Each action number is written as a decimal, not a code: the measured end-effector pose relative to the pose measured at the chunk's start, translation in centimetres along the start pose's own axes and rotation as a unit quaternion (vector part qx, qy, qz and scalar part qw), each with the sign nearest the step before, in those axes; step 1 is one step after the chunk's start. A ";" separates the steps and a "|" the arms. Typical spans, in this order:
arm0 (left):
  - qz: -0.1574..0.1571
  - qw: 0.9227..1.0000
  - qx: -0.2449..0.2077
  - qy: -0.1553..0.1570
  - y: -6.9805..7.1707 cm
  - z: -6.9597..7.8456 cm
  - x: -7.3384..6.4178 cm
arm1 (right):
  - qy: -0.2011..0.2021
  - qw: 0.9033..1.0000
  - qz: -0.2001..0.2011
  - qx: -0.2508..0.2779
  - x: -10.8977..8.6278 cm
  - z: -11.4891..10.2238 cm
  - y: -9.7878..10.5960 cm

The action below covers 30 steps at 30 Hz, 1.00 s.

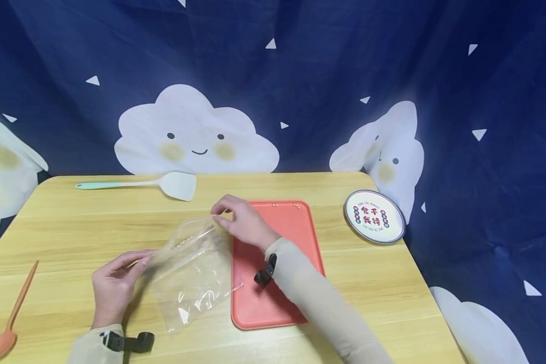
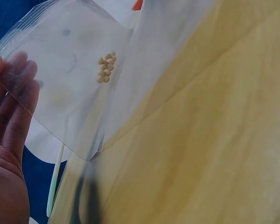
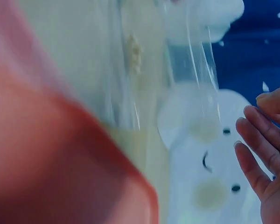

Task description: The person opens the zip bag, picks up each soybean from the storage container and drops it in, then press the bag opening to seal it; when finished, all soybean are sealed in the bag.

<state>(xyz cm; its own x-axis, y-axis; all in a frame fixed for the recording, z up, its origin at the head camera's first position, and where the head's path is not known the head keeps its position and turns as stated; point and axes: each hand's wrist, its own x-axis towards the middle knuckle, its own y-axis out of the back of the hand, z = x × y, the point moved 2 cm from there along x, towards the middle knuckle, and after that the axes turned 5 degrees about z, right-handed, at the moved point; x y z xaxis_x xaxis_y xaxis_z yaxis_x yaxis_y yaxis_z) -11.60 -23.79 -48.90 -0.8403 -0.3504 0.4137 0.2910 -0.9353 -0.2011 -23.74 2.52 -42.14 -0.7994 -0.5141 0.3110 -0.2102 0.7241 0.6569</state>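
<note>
A clear plastic zip bag (image 1: 193,275) hangs tilted over the table, with several small pale round balls (image 2: 106,67) inside. My left hand (image 1: 118,283) pinches one end of its top edge between fingers and thumb, and in the left wrist view fingers (image 2: 18,116) show partly through the film. Close to the bag's other top corner is my right hand (image 1: 247,222). In the right wrist view its fingers (image 3: 259,149) are loosely bent, with a narrow gap between them and the film. The bag's lower corner overlaps the red tray (image 1: 273,313).
Several small balls (image 1: 296,206) lie at the tray's far edge. A white spatula (image 1: 179,186) with a mint handle lies at the back. An orange spoon (image 1: 0,345) is at the front left, and a printed plate (image 1: 375,235) sits at the right edge. A blue curtain (image 1: 309,76) hangs behind.
</note>
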 end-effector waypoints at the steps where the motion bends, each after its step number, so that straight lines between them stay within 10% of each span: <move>1: 0.002 1.000 0.001 -0.003 0.1 0.0 0.0 | -0.001 1.000 0.007 0.000 0.0 0.5 0.4; 17: 0.016 0.998 -0.037 -0.040 1.0 0.0 0.6 | -0.126 0.984 0.042 -0.119 -1.6 9.0 6.7; 30: 0.019 0.999 -0.015 -0.035 1.6 0.5 1.0 | -0.166 0.954 -0.050 -0.243 -1.8 12.4 6.6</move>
<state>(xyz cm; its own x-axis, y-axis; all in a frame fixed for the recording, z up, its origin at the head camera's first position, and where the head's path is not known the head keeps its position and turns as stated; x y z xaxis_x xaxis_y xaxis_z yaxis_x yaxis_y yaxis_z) -11.76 -25.66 -48.39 -0.7943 -0.3889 0.4667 0.3069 -0.9199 -0.2442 -30.72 13.94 -46.89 -0.9400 -0.3375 0.0491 -0.0725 0.3383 0.9382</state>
